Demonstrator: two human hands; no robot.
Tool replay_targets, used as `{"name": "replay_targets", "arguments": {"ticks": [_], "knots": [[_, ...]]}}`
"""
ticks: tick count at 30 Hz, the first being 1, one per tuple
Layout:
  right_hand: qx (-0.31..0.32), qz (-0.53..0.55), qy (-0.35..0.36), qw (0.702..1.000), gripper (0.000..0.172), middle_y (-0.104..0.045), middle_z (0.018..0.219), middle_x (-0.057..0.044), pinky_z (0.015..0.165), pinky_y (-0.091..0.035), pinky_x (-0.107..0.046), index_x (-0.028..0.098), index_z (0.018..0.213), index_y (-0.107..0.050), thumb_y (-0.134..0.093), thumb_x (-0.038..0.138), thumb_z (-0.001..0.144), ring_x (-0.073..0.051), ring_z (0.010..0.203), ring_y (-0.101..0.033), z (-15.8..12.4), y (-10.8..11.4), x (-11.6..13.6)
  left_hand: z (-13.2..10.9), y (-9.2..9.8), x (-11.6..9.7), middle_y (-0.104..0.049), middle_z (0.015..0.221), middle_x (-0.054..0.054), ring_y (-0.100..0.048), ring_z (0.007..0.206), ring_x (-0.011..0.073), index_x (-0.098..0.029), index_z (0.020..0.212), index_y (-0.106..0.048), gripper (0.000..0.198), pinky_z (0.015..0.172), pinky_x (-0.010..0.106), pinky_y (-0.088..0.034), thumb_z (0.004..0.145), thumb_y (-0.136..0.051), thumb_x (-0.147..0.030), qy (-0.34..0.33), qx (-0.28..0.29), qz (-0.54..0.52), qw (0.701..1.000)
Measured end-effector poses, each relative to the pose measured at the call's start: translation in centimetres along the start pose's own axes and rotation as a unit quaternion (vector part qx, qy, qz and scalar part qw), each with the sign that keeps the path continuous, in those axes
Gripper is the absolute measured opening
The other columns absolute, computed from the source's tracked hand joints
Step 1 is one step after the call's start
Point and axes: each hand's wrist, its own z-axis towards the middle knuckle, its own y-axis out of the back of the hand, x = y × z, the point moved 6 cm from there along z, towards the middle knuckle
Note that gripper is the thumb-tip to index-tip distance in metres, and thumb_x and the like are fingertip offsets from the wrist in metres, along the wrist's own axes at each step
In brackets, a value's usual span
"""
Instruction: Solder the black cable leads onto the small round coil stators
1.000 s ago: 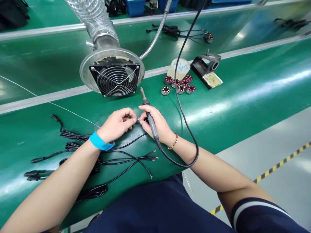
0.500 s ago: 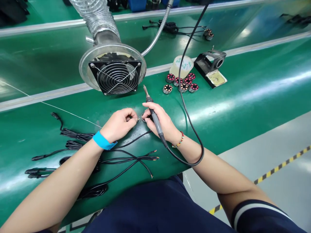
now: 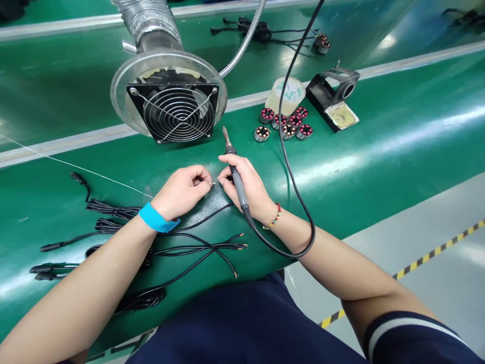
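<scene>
My left hand (image 3: 185, 187) is closed in a pinch, with thin bare wire ends (image 3: 214, 183) showing at its fingertips. A fine silvery wire (image 3: 94, 176) runs in from the left and disappears behind this hand. My right hand (image 3: 250, 184) is wrapped around a grey soldering iron (image 3: 238, 184), its tip pointing up and away from me. The right thumb and forefinger almost meet the left fingertips, and a small dark part behind them is mostly hidden. Below the hands, black cables (image 3: 204, 247) with stripped copper ends lie on the green bench mat (image 3: 322, 202).
A fume extractor fan (image 3: 182, 116) hangs ahead of my left hand. Several small motor stators (image 3: 262, 133) stand by a translucent tub (image 3: 286, 96). To their right is a soldering iron stand (image 3: 333, 96) with a sponge. The iron's black cord (image 3: 282, 126) loops over my right forearm.
The view has shifted slightly. The right fingertips have closed in on the wire ends, and the round metal part seen at them before is now mostly hidden. Both hands keep their grips.
</scene>
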Motion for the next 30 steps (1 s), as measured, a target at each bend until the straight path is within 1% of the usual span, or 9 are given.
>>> {"name": "replay_targets", "arguments": {"ticks": [4, 9, 13, 16, 18, 20, 24, 27, 30], "knots": [[-0.004, -0.001, -0.003, 1.0, 0.041, -0.069, 0.088, -0.001, 0.093, -0.047, -0.04, 0.022, 0.124, -0.05, -0.051, 0.013, 0.083, -0.02, 0.094, -0.058, 0.0, 0.2, 0.1, 0.0, 0.0, -0.1, -0.054, 0.061, -0.003, -0.043, 0.055, 0.0105, -0.017, 0.07, -0.057, 0.013, 0.054, 0.025, -0.034, 0.069, -0.051, -0.029, 0.013, -0.002, -0.014, 1.0], [-0.017, 0.046, -0.025, 0.999, 0.034, -0.071, 0.095, -0.001, 0.091, -0.052, -0.036, 0.023, 0.127, -0.051, -0.044, 0.021, 0.093, -0.015, 0.087, -0.066, -0.3, 1.9, 0.0, 0.0, -0.2, -0.1, -0.053, 0.059, -0.003, -0.041, 0.053, 0.0097, -0.017, 0.07, -0.058, 0.013, 0.052, 0.024, -0.032, 0.068, -0.052, -0.029, 0.031, 0.0, -0.022, 0.999], [-0.082, 0.017, 0.027, 0.996, 0.021, -0.069, 0.107, -0.003, 0.09, -0.053, -0.035, 0.023, 0.11, -0.061, -0.054, 0.03, 0.091, -0.017, 0.096, -0.067, -0.6, 4.3, 0.8, 0.0, -0.4, 0.0, -0.054, 0.059, -0.003, -0.041, 0.051, 0.0097, -0.017, 0.07, -0.058, 0.013, 0.051, 0.024, -0.032, 0.068, -0.052, -0.028, 0.048, 0.005, -0.021, 0.999], [-0.129, 0.007, 0.032, 0.991, 0.015, -0.069, 0.09, -0.001, 0.075, -0.056, -0.032, 0.024, 0.092, -0.062, -0.054, 0.037, 0.09, -0.016, 0.081, -0.067, -0.8, 5.5, 0.9, 0.1, -0.6, 0.0, -0.053, 0.058, -0.002, -0.041, 0.051, 0.01, -0.017, 0.069, -0.058, 0.012, 0.05, 0.024, -0.032, 0.066, -0.052, -0.028, 0.063, 0.004, -0.027, 0.998], [-0.142, 0.012, 0.034, 0.989, 0.021, -0.066, 0.077, 0.001, 0.062, -0.054, -0.028, 0.024, 0.083, -0.061, -0.051, 0.041, 0.091, -0.013, 0.065, -0.064, -1.0, 5.8, 0.8, 0.1, -0.6, 0.1, -0.052, 0.057, -0.002, -0.041, 0.051, 0.0102, -0.018, 0.068, -0.058, 0.011, 0.05, 0.025, -0.032, 0.065, -0.052, -0.027, 0.075, 0.001, -0.032, 0.997], [-0.141, 0.014, 0.042, 0.989, 0.027, -0.064, 0.069, 0.002, 0.055, -0.05, -0.026, 0.024, 0.076, -0.06, -0.049, 0.043, 0.091, -0.011, 0.057, -0.06, -1.2, 5.8, 0.9, 0.1, -0.6, 0.1, -0.052, 0.058, -0.002, -0.041, 0.052, 0.0103, -0.018, 0.066, -0.057, 0.011, 0.051, 0.025, -0.031, 0.065, -0.052, -0.027, 0.08, -0.004, -0.035, 0.996], [-0.137, 0.02, 0.053, 0.989, 0.028, -0.063, 0.067, 0.002, 0.051, -0.049, -0.024, 0.023, 0.074, -0.061, -0.048, 0.041, 0.092, -0.01, 0.054, -0.058, -1.4, 5.7, 1.0, 0.1, -0.6, 0.1, -0.05, 0.057, -0.003, -0.04, 0.052, 0.01, -0.018, 0.065, -0.057, 0.01, 0.05, 0.024, -0.031, 0.066, -0.053, -0.027, 0.084, -0.008, -0.037, 0.996], [-0.129, 0.038, 0.065, 0.989, 0.023, -0.064, 0.068, 0.003, 0.052, -0.049, -0.023, 0.023, 0.075, -0.061, -0.05, 0.036, 0.091, -0.009, 0.055, -0.058, -1.4, 5.6, 1.2, 0.1, -0.5, 0.0, -0.049, 0.055, -0.003, -0.039, 0.051, 0.0099, -0.018, 0.064, -0.056, 0.009, 0.05, 0.024, -0.03, 0.066, -0.053, -0.026, 0.089, -0.01, -0.036, 0.995], [-0.117, 0.032, 0.058, 0.991, 0.025, -0.064, 0.07, 0.002, 0.054, -0.05, -0.024, 0.023, 0.075, -0.061, -0.049, 0.038, 0.091, -0.009, 0.056, -0.059, -1.4, 5.4, 1.1, 0.1, -0.5, 0.0, -0.049, 0.055, -0.003, -0.039, 0.051, 0.0098, -0.018, 0.064, -0.056, 0.008, 0.049, 0.024, -0.03, 0.065, -0.054, -0.026, 0.092, -0.012, -0.038, 0.995]]}}
